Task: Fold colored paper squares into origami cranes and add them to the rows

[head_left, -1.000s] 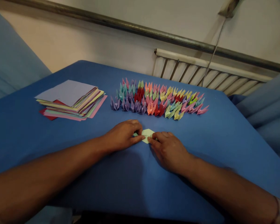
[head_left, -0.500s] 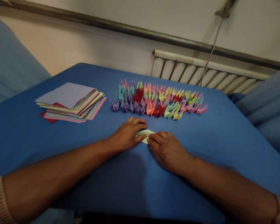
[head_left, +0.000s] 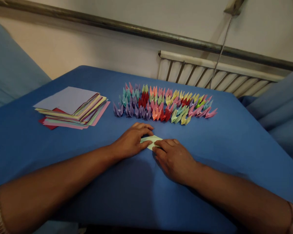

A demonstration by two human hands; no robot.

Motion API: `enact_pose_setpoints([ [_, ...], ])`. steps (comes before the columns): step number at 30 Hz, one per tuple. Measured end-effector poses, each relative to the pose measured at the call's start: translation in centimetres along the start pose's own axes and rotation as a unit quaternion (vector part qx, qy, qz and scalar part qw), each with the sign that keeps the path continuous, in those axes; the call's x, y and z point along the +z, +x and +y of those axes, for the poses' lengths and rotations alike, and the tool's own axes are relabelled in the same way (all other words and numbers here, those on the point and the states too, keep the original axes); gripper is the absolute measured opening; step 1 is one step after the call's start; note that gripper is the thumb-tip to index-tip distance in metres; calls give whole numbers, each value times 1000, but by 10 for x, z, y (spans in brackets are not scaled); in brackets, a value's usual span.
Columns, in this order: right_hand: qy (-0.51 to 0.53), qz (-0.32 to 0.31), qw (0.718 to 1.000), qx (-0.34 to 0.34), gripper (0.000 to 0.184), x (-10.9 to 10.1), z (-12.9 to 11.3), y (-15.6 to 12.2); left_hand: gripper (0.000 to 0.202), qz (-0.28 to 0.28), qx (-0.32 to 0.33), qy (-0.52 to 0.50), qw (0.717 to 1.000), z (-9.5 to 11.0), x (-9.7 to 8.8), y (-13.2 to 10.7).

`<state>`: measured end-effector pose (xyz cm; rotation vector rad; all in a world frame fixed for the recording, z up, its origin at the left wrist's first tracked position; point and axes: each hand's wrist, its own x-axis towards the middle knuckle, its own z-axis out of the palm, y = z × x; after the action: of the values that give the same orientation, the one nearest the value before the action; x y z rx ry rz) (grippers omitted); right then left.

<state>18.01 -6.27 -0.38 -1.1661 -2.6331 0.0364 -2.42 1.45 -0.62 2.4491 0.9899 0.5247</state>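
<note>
A small folded piece of pale green origami paper (head_left: 150, 139) lies on the blue-covered table, between my hands. My left hand (head_left: 131, 140) holds its left part, thumb pressed on the paper and fingers curved over the far edge. On the right side, my right hand (head_left: 175, 159) has its fingers bunched and pressing down on the paper. Both hands cover the paper's ends, so only its middle shows. Just beyond stand rows of folded paper cranes (head_left: 157, 112) in many colours.
A stack of coloured paper sheets (head_left: 65, 99) sits at the left on the blue table cover (head_left: 127, 191). Behind the table are a white radiator (head_left: 197, 61), a metal pipe (head_left: 136, 28) and a hanging cord (head_left: 221, 53). Blue curtains (head_left: 283, 113) flank the table.
My left thumb and fingers have shifted slightly left on the paper, and a flatter pale green surface shows. My right fingers stay pressed on it. The view has shifted a little.
</note>
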Motion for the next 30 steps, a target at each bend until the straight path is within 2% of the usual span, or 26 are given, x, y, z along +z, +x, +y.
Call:
enact_pose_setpoints([
  [6, 31, 12, 999, 12, 28, 2, 2, 0, 12, 5, 30, -3, 1000, -4, 0, -2],
  [14, 25, -15, 1000, 6, 28, -2, 3, 0, 19, -21, 51, 7, 998, -11, -4, -5],
  [20, 21, -27, 999, 9, 28, -6, 6, 1, 24, -59, 128, 58, 988, -5, -12, -6],
  [25, 53, 4, 999, 8, 24, 2, 18, 3, 24, -87, 123, 97, 984, 7, -14, -6],
  [30, 94, 46, 994, 14, 20, 11, 27, 5, 22, -70, 105, 83, 989, 11, -13, -8],
])
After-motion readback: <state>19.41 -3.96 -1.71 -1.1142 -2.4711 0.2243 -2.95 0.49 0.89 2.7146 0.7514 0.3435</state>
